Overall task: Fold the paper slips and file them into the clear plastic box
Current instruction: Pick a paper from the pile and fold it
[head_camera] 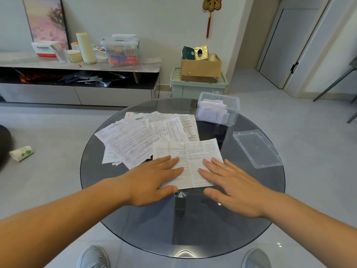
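- Both hands flat, fingers straight, gripping nothing. My left hand (pixel 154 178) presses the left part of the sheet (pixel 187 153), my right hand (pixel 229 182) the right part. Both thumbs sit off its near edge, over the glass.
- The sheet lies unfolded, print up, about mid glass table (pixel 212 219), a bit toward the near edge. Old crease lines show across it.
- Risk 1: glass looks slick. If one palm pushes harder than the other, I expect the sheet to skate or rotate, and the fold comes out skewed.
- Risk 2: the sheet's far-left corner overlaps the loose pile of slips (pixel 135 138) on the table's left side. Lifting that edge may drag neighbours along, and some slips already sit close to the left edge.
- Risk 3: the old creases may steer the new fold. Folded too wide, it probably won't fit the box.
- The clear plastic box (pixel 234 113) stands open at the far right edge, with folded slips (pixel 210 112) upright inside, and it looks fairly full. Jamming another in could tip the row or shove the box off the rim.
- The lid (pixel 257 149) lies flat at the right edge, apart from the box. A careless reach with my right arm could knock it off.
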`<action>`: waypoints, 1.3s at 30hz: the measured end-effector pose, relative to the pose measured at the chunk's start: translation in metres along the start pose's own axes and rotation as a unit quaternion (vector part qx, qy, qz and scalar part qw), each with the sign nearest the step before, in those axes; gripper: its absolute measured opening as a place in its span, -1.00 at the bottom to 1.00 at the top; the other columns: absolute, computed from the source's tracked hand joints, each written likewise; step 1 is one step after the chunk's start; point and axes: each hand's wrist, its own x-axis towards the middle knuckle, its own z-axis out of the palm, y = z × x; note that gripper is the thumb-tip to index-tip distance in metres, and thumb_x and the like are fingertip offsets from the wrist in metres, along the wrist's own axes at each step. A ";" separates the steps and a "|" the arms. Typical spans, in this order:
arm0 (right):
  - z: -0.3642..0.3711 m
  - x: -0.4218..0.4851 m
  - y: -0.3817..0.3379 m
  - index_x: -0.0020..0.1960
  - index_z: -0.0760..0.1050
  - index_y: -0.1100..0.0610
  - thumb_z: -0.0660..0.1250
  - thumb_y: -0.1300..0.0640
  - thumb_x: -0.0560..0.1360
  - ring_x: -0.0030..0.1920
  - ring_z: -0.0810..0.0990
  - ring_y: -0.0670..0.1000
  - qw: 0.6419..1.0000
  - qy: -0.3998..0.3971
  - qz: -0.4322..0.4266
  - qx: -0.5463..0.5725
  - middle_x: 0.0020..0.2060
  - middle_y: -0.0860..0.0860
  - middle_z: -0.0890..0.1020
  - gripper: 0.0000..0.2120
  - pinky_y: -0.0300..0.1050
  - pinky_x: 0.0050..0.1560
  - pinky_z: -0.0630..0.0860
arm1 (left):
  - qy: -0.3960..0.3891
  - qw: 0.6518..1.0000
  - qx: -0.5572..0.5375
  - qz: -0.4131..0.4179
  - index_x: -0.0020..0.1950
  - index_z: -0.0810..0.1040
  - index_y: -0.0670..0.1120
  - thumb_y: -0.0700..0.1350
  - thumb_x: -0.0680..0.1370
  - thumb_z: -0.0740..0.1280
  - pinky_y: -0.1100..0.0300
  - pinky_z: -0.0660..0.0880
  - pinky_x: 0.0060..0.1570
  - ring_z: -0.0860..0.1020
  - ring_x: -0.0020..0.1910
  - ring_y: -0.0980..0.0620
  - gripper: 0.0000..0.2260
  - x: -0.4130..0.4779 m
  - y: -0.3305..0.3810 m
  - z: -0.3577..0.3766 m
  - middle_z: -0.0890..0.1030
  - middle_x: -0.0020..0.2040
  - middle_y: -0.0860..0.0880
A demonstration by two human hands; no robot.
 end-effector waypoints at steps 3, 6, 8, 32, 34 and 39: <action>0.002 -0.005 0.000 0.61 0.00 -0.23 -0.20 -0.49 0.46 0.59 -0.17 -0.15 1.000 0.028 -0.008 -0.013 0.61 -0.19 -0.09 -0.23 -0.08 0.59 -0.25 | 0.012 1.000 0.015 0.003 0.62 0.04 0.22 0.28 0.64 0.07 0.15 -0.12 0.56 -0.10 0.61 0.08 -0.44 -0.006 0.006 -0.002 -0.06 0.64 0.12; 0.001 -0.005 0.001 0.57 0.18 -0.19 0.00 -0.46 0.51 0.58 0.03 -0.14 0.998 0.064 -0.019 -0.009 0.59 -0.18 0.12 -0.31 -0.15 0.58 -0.07 | 0.047 0.998 0.030 0.019 0.58 0.19 0.22 0.31 0.61 0.13 0.10 0.04 0.54 0.07 0.58 0.06 -0.46 -0.008 0.007 -0.003 0.12 0.62 0.09; 0.000 -0.001 0.002 0.50 0.33 -0.13 0.16 -0.42 0.51 0.51 0.14 -0.16 0.995 0.090 -0.030 0.013 0.51 -0.17 0.26 -0.35 -0.24 0.49 0.10 | 0.065 0.997 0.022 0.021 0.52 0.28 0.21 0.38 0.55 0.12 0.07 0.17 0.49 0.18 0.52 0.06 -0.43 -0.006 0.007 -0.004 0.23 0.56 0.10; 0.001 -0.005 -0.009 0.54 0.21 -0.15 0.17 -0.48 0.45 0.57 -0.08 -0.22 0.997 0.031 -0.057 0.053 0.58 -0.26 0.07 -0.24 -0.10 0.59 -0.06 | 0.025 0.997 -0.019 0.075 0.53 0.26 0.20 0.46 0.39 0.35 0.30 0.02 0.47 0.12 0.51 0.14 -0.22 -0.025 0.032 -0.013 0.16 0.56 0.11; 0.002 -0.006 -0.007 0.52 0.27 -0.14 0.16 -0.44 0.48 0.57 -0.11 -0.26 0.994 0.031 -0.058 0.092 0.58 -0.26 0.08 -0.30 -0.08 0.60 -0.07 | -0.007 0.997 -0.005 0.078 0.57 0.13 0.22 0.49 0.36 0.36 0.31 -0.10 0.47 -0.02 0.57 0.11 -0.12 -0.034 0.037 -0.007 -0.01 0.61 0.10; 0.011 -0.025 -0.009 0.42 0.44 -0.15 0.02 -0.43 0.50 0.55 0.02 -0.26 0.990 0.069 -0.089 0.088 0.55 -0.25 0.23 -0.37 -0.08 0.56 0.04 | 0.025 0.996 0.011 0.080 0.59 0.02 0.22 0.54 0.35 0.31 0.34 -0.21 0.40 -0.08 0.54 0.10 -0.06 -0.051 0.048 0.011 -0.08 0.58 0.12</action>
